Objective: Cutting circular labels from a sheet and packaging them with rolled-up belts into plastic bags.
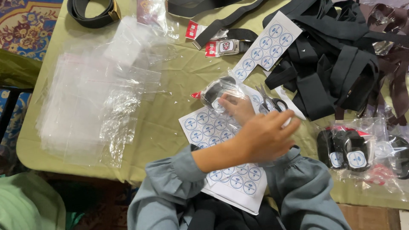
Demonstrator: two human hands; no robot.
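Table (pixel 170 72): olive cloth under everything.
Sticker sheet (pixel 204 127): near edge, under my crossed hands.
Left hand (pixel 264 136): fingers loosely spread, over the sheet.
Right hand (pixel 236 106): fingertips pressing the bagged belt.
Bagged belt (pixel 215 91): at the sheet's top edge.

View: single head camera, worn by the person | Facing: steeply downward onto the tabletop (pixel 170 68), slightly forward | Range: close, sleeves fill the lower edge, hands (pixel 260 136) near centre | Field: tabletop's near edge to belt pile (pixel 332 64) at far right; carpet (pixel 25 21) visible top left | Overlap: none, one view only
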